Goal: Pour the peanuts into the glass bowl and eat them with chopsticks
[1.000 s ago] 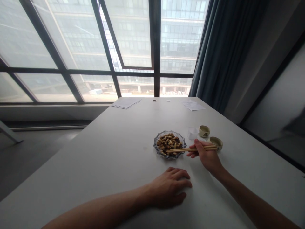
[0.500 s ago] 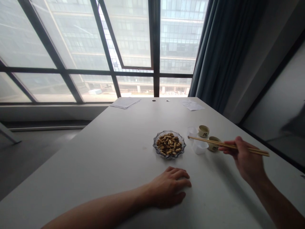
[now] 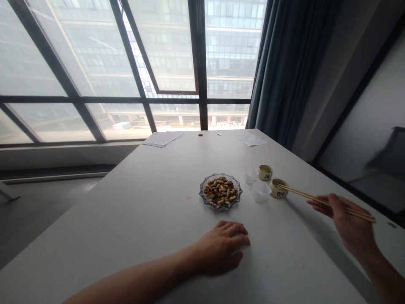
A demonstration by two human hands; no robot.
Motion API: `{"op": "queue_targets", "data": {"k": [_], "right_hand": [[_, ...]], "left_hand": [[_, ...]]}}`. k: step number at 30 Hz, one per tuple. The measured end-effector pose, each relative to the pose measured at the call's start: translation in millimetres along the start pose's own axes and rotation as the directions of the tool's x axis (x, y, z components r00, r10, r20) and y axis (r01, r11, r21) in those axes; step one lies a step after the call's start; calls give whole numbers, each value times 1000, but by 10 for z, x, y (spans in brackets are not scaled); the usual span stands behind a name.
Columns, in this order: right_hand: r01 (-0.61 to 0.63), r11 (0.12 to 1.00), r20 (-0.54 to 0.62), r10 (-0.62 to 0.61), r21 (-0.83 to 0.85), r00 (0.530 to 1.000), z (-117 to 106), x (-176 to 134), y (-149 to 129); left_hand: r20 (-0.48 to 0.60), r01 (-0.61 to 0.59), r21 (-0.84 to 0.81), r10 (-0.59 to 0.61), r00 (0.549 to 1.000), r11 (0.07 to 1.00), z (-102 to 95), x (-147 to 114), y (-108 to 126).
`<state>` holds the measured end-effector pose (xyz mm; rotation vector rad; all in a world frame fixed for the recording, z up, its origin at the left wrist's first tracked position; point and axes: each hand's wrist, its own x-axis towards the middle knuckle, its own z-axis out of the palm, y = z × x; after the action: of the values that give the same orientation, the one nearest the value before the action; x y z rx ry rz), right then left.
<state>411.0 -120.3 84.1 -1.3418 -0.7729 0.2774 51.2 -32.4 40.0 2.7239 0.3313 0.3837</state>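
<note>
My right hand [image 3: 349,219] is closed around a pair of wooden chopsticks [image 3: 311,196]. Their tips are at the mouth of the nearer beige cup [image 3: 279,190], which has a dark character on its side; whether they grip anything there I cannot tell. A second beige cup [image 3: 265,172] stands just behind it. To the left of the cups are two clear plastic cups, a nearer one [image 3: 261,192] and a farther one [image 3: 250,175]. My left hand [image 3: 221,248] rests on the table with fingers apart, holding nothing. Beyond it a scalloped glass bowl [image 3: 202,195] holds peanuts [image 3: 221,191] in shells.
Everything stands on a white table [image 3: 152,202]. Paper sheets lie at its far left [image 3: 163,139] and more paper [image 3: 251,139] at its far right. Behind are framed windows and a dark curtain [image 3: 278,76]. A dark chair [image 3: 390,152] shows at the right.
My right hand has moved right, taking the chopstick tips from above the clear plastic cups to the nearer beige cup. My left hand stays in place on the table. The view has shifted slightly.
</note>
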Motion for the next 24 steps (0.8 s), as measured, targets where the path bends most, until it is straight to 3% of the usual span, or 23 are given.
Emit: {"op": "queue_targets", "data": {"k": [10, 15, 19, 24], "right_hand": [[1, 1000, -28, -1, -5, 1000, -108, 58, 95], [37, 999, -49, -36, 29, 998, -80, 10, -12], [89, 995, 17, -89, 48, 996, 166, -140, -183], [45, 997, 338, -63, 61, 939, 742, -423, -316]], "left_hand": [[1, -6, -19, 6, 1000, 1000, 20, -6, -19], [-3, -15, -16, 15, 1000, 1000, 20, -5, -24], [-5, -13, -6, 13, 1000, 1000, 25, -6, -28], [-3, -16, -2, 16, 1000, 1000, 20, -4, -25]]}}
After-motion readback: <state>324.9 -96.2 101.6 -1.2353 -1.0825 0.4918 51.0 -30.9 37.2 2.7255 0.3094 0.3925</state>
